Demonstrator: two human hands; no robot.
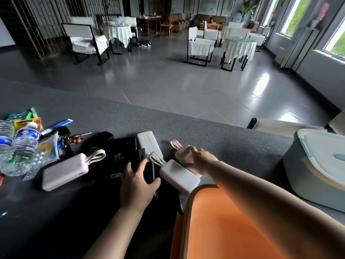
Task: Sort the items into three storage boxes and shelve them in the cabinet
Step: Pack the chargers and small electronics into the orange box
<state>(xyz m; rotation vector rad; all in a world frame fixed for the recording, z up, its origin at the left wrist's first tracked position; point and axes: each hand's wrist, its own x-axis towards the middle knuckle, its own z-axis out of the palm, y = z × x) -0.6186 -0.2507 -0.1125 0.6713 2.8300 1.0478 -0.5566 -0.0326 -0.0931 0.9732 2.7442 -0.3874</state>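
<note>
Dark speckled counter [186,128], dining room w/ tables behind. Step in hand: sorting, power-bank group. Right hand [198,159] lies on pink power bank [183,156], fingers curled over it, apparently gripping. Left hand [137,181] spread, fingers relaxed, over black devices [125,146], holding nothing. White power bank [179,175] between hands; another pink one [64,171] left. Bottles [20,148], snack packets [28,123] far left, unsorted. Orange box [224,225] directly below hands; lidded grey box [315,169] right. Next, likely: lift pink bank, lower into orange box; mind trailing cable loops.
</note>
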